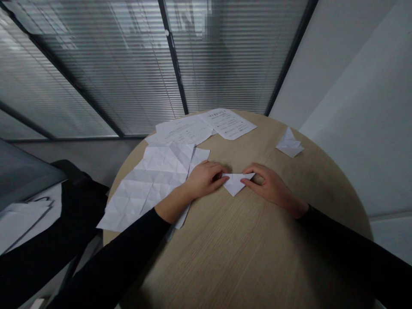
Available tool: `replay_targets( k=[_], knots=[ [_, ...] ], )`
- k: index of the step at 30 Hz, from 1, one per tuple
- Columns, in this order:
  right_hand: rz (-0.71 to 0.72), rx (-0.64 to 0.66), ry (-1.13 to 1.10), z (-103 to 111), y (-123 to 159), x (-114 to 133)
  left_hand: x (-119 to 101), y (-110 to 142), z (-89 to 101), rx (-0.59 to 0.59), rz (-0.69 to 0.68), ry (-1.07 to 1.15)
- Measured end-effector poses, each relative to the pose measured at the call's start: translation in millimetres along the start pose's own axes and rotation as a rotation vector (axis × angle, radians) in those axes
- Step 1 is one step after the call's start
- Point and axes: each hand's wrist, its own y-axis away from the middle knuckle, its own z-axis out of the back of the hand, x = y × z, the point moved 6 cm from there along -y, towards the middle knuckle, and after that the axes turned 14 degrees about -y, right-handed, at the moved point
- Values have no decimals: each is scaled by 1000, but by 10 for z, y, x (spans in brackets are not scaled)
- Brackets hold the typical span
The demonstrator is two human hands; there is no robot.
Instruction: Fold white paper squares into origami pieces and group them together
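A small white folded paper (234, 183), shaped like a triangle pointing toward me, is held between my two hands just over the wooden table. My left hand (207, 178) pinches its left corner between thumb and fingers. At the opposite corner, the thumb and fingers of my right hand (270, 183) are closed on it too. Its top edge runs nearly level between the hands, and my fingertips cover both ends. Close to my left forearm lies a large creased white sheet (161, 171), opened out and marked with many fold lines.
The round wooden table (244, 257) stands before a glass partition with blinds (222, 64). Printed sheets (230, 122) overlap at its far edge. A folded paper piece (289, 143) sits at the far right. Left of the table, more papers (25, 219) rest on a dark chair.
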Motion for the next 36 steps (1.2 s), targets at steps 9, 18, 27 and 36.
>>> replay_targets(
  k=[9, 18, 27, 36],
  knots=[
    [167, 190, -271, -12, 62, 332, -144, 26, 123, -155, -207, -67],
    [143, 205, -211, -136, 76, 213, -172, 51, 99, -156, -225, -138],
    [170, 191, -160, -160, 93, 149, -180, 45, 112, -177, -204, -105],
    [145, 184, -137, -166, 82, 120, -238, 30, 126, -136, -238, 32]
  ],
)
